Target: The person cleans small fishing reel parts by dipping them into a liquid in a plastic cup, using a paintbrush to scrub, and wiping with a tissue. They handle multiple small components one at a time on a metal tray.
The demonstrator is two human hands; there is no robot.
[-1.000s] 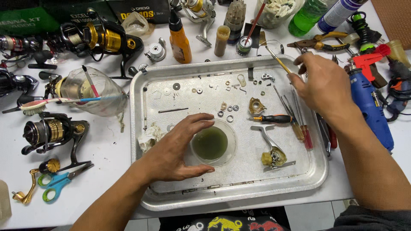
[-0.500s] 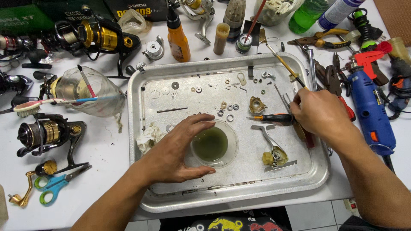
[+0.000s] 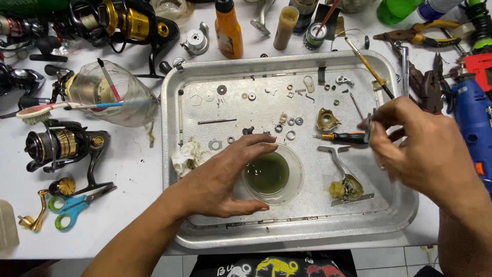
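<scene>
Since the earlier frame, the right hand (image 3: 428,154) has been lifted off the screwdrivers; a thin metal tool (image 3: 370,125) is now pinched between its pressed-together fingertips (image 3: 376,134). Just beyond those fingertips an orange-handled screwdriver (image 3: 342,136) is seen lying, and farther out a paintbrush (image 3: 370,67) is propped across the tray rim (image 3: 287,238). The clear bowl (image 3: 294,192) of murky green liquid is cupped by the spread thumb and fingers of the left hand (image 3: 220,182), near the tray's middle. Small washers (image 3: 290,135) are scattered past the fingertips. Beyond the rim, an orange bottle (image 3: 228,32) and a green bottle (image 3: 397,10) are stood upright.
</scene>
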